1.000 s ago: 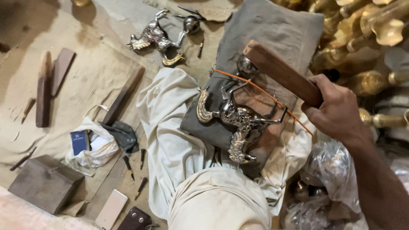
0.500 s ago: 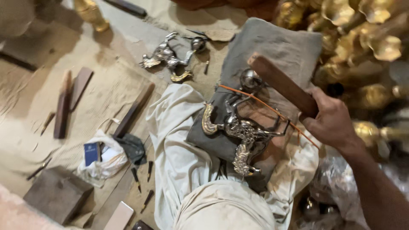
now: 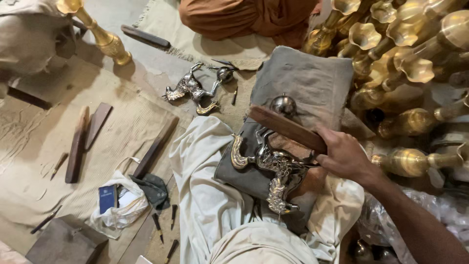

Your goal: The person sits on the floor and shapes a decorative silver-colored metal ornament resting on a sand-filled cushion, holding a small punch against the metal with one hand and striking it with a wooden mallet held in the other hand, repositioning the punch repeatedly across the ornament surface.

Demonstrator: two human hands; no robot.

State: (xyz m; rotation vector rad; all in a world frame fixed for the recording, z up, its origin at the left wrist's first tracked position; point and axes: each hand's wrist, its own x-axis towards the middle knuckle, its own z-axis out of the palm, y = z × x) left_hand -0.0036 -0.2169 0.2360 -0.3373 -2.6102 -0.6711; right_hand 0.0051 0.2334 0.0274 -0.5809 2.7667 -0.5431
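1. The right hand (image 3: 344, 155) was closed around one end of a flat wooden stick (image 3: 286, 128), which slanted up and to the left across the work.
2. The stick's far end lay just beside a small round metal ball (image 3: 284, 104) resting on a grey folded cloth pad (image 3: 308, 80).
3. Under the stick, on the near part of that pad, lay a silver-coloured metal animal figurine (image 3: 273, 168) with a brass-toned curved piece at its left end; the hand's fingers were touching its right side.
4. The pad sat on the person's lap, over white cloth (image 3: 205, 195) that spread down toward the near edge.
5. The left hand was nowhere to be seen.
6. Farther off, on the floor to the left of the pad, a second silver figurine (image 3: 191, 90) lay on its side.
7. To the right stood a crowd of brass trumpet-shaped vases (image 3: 405, 58), packed close together.
8. On the left, several wooden sticks (image 3: 78, 146) lay on a tan mat (image 3: 34, 146), near a white bag (image 3: 122, 208) and a few small chisels (image 3: 157, 226).
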